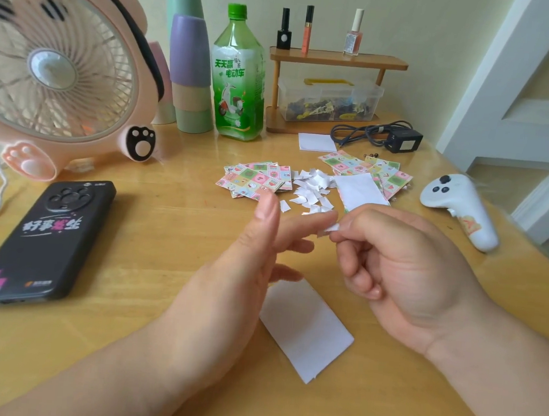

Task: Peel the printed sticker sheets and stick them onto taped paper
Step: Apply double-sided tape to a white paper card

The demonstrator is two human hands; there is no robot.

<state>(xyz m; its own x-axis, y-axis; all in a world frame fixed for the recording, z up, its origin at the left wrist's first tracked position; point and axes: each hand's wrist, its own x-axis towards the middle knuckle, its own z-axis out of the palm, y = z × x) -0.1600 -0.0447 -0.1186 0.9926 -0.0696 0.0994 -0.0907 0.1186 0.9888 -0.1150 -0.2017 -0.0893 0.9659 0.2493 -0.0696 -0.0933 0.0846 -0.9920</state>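
White paper: closest to me, at 6 o'clock. It lies flat on the table, plain white and turned a bit crooked. My hands hide its top corner.
Left hand: up above the paper with its fingers straight and spread apart. One fingertip touches the small white bit.
Right hand: its fingers are curled in, and the thumb and first finger pinch the small white bit.
Small white bit: tiny and curled at the edge. I cannot tell if it has a picture on it.
Phone: at 9 o'clock, black, lying flat with its back up.
White scraps: a little heap of torn white pieces at 12 o'clock, just past my hands.
Left sticker sheets: at 11 o'clock, touching the scraps. They have pink, green and yellow squares with small cartoon pictures, and the sheets overlap.
Right sticker sheets: at 1 o'clock, with the same bright squares. A blank white sheet lies partly on them.
Controller: at 2 o'clock, white, lying on the table.
Fan: far off at 10 o'clock, pink with paw feet.
Green bottle: at 12 o'clock by the wall, standing up beside stacked cups.
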